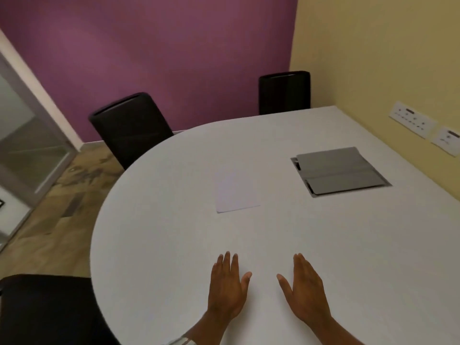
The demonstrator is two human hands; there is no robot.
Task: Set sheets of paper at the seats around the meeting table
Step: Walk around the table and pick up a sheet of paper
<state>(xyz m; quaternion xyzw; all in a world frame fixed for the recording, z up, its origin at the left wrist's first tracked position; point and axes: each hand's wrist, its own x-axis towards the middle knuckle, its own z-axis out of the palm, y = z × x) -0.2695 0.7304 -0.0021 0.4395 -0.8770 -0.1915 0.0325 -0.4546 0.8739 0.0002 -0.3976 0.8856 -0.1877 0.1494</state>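
A small stack of white paper sheets (236, 190) lies near the middle of the white meeting table (161, 245). My left hand (227, 288) rests flat on the tabletop near the front edge, fingers spread and holding nothing. My right hand (305, 291) lies flat beside it, also with nothing in it. Both hands are well short of the paper, which sits ahead of them. Black chairs stand at the far left (129, 128), at the far side (285, 92) and at the near left (44, 310) of the table.
A grey cable hatch (338, 170) is set into the tabletop to the right of the paper. The yellow wall with socket plates (413, 119) borders the table's right side. A glass door (22, 145) is at the left, past a strip of wooden floor.
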